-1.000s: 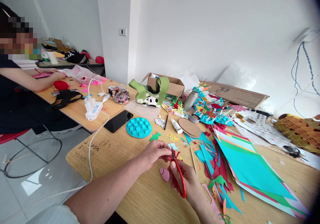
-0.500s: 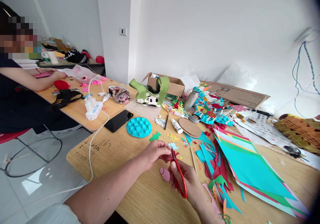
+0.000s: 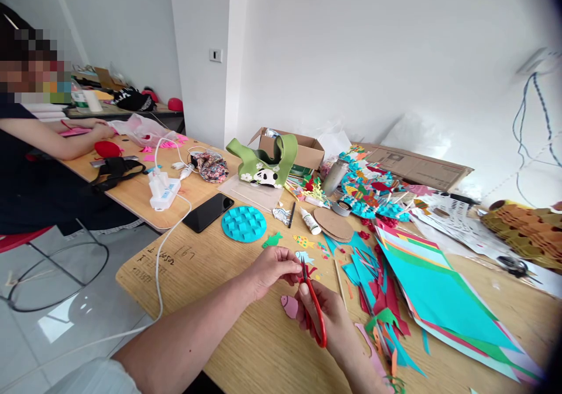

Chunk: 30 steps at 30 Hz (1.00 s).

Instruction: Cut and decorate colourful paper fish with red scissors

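Note:
My right hand (image 3: 330, 318) grips red-handled scissors (image 3: 315, 307), blades pointing up and away from me. My left hand (image 3: 272, 269) pinches a small red paper piece (image 3: 309, 271) at the blade tips. A pink paper fish (image 3: 290, 306) lies on the wooden table (image 3: 246, 335) just left of my right hand. Small paper fish cut-outs in green (image 3: 272, 240), yellow (image 3: 302, 242) and pale blue (image 3: 304, 257) lie beyond my hands.
A stack of coloured paper sheets (image 3: 439, 294) and scraps lies to the right. A teal round disc (image 3: 243, 224), black phone (image 3: 208, 212), glue bottle (image 3: 310, 221), green panda bag (image 3: 263, 163) and cardboard box (image 3: 294, 145) sit further back. Another person (image 3: 39, 148) works at the left table.
Almost nothing differs; the scissors and both hands shift only slightly around the red paper piece.

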Tool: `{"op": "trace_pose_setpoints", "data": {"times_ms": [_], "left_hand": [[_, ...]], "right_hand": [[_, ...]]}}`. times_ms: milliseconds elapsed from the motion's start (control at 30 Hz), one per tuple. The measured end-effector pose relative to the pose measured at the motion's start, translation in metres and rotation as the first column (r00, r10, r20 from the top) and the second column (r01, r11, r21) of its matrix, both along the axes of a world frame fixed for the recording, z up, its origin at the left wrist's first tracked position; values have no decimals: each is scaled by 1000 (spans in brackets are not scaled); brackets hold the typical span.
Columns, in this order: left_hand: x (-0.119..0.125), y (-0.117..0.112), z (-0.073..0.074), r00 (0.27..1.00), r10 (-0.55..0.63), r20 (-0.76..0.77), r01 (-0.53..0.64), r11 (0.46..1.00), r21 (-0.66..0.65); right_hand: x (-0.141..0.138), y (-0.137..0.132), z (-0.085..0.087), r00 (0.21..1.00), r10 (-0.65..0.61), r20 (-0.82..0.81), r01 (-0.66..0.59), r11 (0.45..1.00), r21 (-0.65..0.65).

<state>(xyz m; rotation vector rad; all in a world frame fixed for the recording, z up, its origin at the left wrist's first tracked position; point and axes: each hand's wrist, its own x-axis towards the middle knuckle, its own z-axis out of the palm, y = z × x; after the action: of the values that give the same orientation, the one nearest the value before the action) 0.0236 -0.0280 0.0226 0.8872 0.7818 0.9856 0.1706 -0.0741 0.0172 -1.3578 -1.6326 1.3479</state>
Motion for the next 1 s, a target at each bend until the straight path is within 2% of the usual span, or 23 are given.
{"op": "trace_pose_setpoints", "data": {"times_ms": [367,833,1000], "left_hand": [[-1,0,-1,999,-33,2,33,999,8],[-1,1,-1,999,-18,49,19,999,-26],[-1,-1,1,999,-47,1,47,999,-14]], "right_hand": [[2,1,2,999,20,35,-20,1000,-17],[2,1,4,999,24,47,-23,1000,-17],[2,2,2,999,5,32,-4,1000,-18]]}}
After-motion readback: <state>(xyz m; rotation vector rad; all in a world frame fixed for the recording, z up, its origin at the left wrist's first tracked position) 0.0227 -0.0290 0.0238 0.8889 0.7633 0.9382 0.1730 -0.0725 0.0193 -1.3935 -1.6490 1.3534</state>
